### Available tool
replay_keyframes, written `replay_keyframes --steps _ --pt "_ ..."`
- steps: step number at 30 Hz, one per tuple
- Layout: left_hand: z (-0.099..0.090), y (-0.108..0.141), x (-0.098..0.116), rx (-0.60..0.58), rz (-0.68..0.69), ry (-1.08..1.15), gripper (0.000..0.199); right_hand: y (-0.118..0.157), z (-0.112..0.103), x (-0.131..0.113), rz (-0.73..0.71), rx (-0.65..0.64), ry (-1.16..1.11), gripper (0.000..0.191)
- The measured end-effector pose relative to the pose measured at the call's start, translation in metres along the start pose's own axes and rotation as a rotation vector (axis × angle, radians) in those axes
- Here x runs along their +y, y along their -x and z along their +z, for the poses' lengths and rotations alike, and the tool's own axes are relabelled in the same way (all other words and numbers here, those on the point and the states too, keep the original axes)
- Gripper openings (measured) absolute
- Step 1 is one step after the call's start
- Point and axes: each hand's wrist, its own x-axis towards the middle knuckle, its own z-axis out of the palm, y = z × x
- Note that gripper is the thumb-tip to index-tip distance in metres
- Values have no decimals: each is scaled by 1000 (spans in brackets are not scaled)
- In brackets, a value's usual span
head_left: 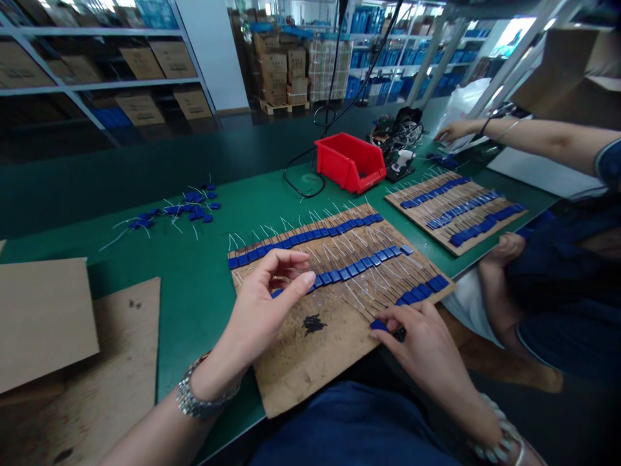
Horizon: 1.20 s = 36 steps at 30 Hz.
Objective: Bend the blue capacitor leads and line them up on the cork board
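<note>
My right hand pinches a blue square component with long wire leads at the front edge of a brown board. My left hand hovers over the board's left part, fingers curled, with a gap between thumb and index fingertip; nothing shows in it. Rows of blue components with thin leads lie across the board, the middle row partly behind my left hand. A small pile of short black pieces lies on the board below my left hand.
Loose blue components lie on the green table. A red bin stands behind the board. To the right are a second filled board and a co-worker's outstretched arm. Cardboard sits at left.
</note>
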Motion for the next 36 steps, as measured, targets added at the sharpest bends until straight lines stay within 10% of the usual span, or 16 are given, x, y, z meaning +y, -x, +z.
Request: replay_keyframes --steps 14,21,29,36 --pt "-21 29 -39 238 -94 -345 25 -18 -1 9 -202 150 97 18" --pt "1 31 -58 -143 111 -861 48 -80 -31 3 -346 236 108 17" --pt "19 47 -88 -161 160 -860 38 -130 -29 -12 -492 194 80 19" --pt "-58 6 -44 91 182 -935 33 -140 -12 -2 -598 219 -21 30"
